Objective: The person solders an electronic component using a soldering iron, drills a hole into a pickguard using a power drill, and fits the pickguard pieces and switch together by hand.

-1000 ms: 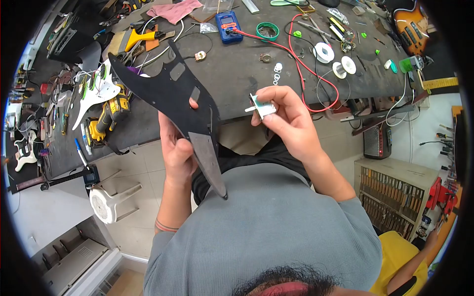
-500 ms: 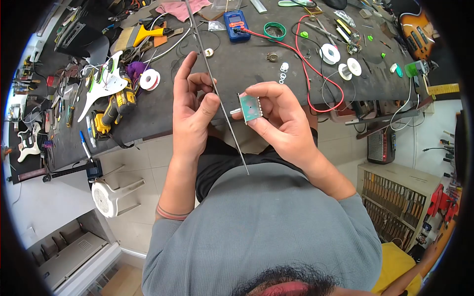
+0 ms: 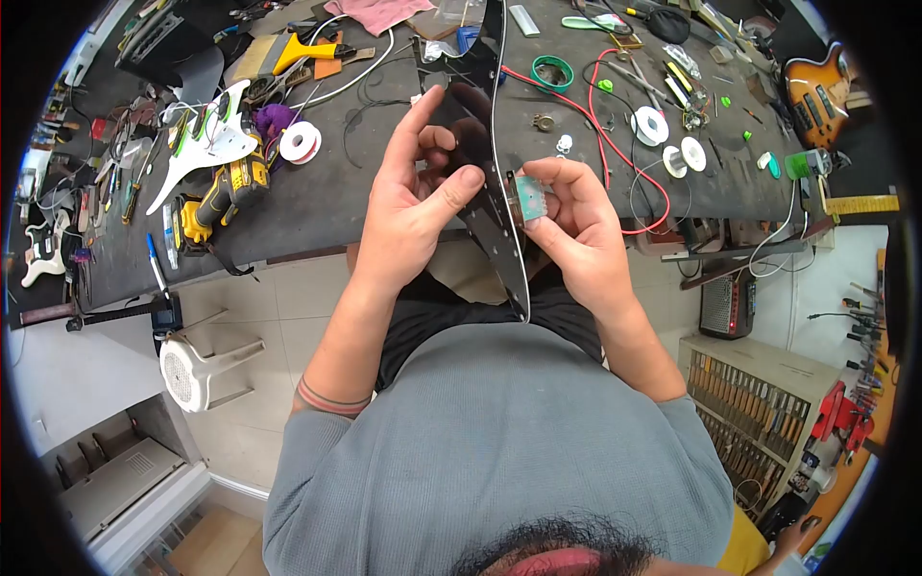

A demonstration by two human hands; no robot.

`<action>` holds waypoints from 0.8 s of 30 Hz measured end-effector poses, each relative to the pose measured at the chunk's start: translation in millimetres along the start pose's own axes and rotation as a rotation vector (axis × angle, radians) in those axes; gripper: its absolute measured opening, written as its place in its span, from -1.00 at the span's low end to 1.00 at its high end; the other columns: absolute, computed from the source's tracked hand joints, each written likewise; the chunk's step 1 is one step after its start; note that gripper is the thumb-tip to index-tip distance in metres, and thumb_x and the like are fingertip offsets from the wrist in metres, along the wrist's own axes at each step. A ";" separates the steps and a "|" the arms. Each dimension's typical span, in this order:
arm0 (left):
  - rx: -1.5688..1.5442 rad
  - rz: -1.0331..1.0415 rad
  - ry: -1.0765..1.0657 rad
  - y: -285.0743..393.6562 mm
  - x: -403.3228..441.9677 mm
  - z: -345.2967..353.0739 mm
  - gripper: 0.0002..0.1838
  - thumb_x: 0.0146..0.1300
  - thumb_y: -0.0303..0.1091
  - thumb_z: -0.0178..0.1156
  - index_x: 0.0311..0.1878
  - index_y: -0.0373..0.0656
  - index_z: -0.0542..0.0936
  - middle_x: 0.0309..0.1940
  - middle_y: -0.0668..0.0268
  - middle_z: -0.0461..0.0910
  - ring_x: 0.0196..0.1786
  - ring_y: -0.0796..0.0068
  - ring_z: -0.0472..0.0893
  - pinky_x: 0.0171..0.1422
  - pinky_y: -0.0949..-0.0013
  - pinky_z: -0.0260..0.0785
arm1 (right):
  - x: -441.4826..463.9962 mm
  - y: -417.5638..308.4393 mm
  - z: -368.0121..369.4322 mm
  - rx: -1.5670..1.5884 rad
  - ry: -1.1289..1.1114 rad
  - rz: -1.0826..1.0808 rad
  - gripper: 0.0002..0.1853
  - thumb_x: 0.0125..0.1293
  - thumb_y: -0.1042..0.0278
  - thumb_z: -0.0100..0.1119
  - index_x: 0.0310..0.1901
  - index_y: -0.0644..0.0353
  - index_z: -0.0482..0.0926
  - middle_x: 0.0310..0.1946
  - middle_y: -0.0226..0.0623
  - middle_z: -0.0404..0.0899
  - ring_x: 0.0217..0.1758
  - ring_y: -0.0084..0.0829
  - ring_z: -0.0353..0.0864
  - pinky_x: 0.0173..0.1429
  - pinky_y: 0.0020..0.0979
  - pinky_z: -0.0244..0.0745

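Note:
A glossy black pickguard-like plate (image 3: 487, 144) stands nearly on edge in front of my body, its pointed end toward my lap. My left hand (image 3: 413, 197) grips the plate from the left, with the thumb on its shiny face. On the other side, my right hand (image 3: 578, 226) pinches a small switch with a green circuit board (image 3: 531, 198) between thumb and fingers. The switch's metal edge is up against the plate's right side; its lever is hidden behind the plate.
On the dark workbench lie a white pickguard (image 3: 206, 139), a yellow drill (image 3: 230, 192), a wire spool (image 3: 300, 142), a green tape ring (image 3: 551, 74) and red cables (image 3: 597, 115). A white stool (image 3: 187, 372) stands at left, a chisel cabinet (image 3: 754, 403) at right.
The plate has turned so its glossy face shows and has shifted right with my left hand. The switch in my right hand has moved right and now meets the plate.

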State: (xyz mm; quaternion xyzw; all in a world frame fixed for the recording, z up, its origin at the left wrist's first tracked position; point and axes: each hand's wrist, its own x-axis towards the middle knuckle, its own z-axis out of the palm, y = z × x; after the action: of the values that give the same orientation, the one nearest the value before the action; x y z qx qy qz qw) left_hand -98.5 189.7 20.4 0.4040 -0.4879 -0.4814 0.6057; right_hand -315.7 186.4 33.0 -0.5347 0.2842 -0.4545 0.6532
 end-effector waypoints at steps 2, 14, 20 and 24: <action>-0.006 -0.005 0.001 -0.8 0.7 0.1 -0.07 0.38 -0.39 0.56 0.75 -0.09 0.31 0.13 0.41 0.45 0.09 0.59 0.39 0.20 0.51 0.45 | -0.5 2.3 -5.2 0.022 -0.025 0.010 -0.53 0.60 0.66 0.16 0.47 0.35 0.40 0.26 -0.22 0.62 0.27 -0.44 0.73 0.42 -0.34 0.65; 0.250 0.066 0.058 -0.4 -8.4 4.9 -0.08 0.37 -0.39 0.55 0.73 -0.09 0.33 0.14 0.42 0.49 0.11 0.57 0.46 0.32 0.40 0.44 | -1.7 -5.2 -12.4 -0.073 -0.091 0.068 -0.47 0.58 0.63 0.16 0.53 0.39 0.41 0.42 -0.16 0.59 0.43 -0.43 0.61 0.52 -0.34 0.50; 0.545 0.174 0.174 2.9 -9.5 6.1 -0.10 0.26 -0.30 0.64 0.65 -0.10 0.46 0.07 0.39 0.55 0.11 0.54 0.49 0.26 0.39 0.41 | 0.0 1.3 -11.4 -0.024 -0.024 0.099 -0.50 0.62 0.63 0.04 0.54 0.45 0.36 0.44 -0.02 0.58 0.47 -0.37 0.61 0.53 -0.30 0.51; 0.693 0.235 0.209 12.3 -9.6 11.4 -0.14 0.20 -0.29 0.67 0.58 -0.10 0.54 -0.01 0.36 0.57 0.06 0.45 0.50 0.24 0.36 0.41 | 3.4 7.4 -16.3 0.025 -0.051 0.147 -0.52 0.66 0.57 0.08 0.52 0.45 0.38 0.41 -0.06 0.61 0.43 -0.41 0.64 0.50 -0.33 0.54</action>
State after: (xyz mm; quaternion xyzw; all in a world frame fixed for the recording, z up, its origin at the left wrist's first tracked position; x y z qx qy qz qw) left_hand -107.9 201.5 32.5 0.5731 -0.6005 -0.1715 0.5306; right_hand -326.1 176.3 21.9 -0.5156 0.3002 -0.3950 0.6986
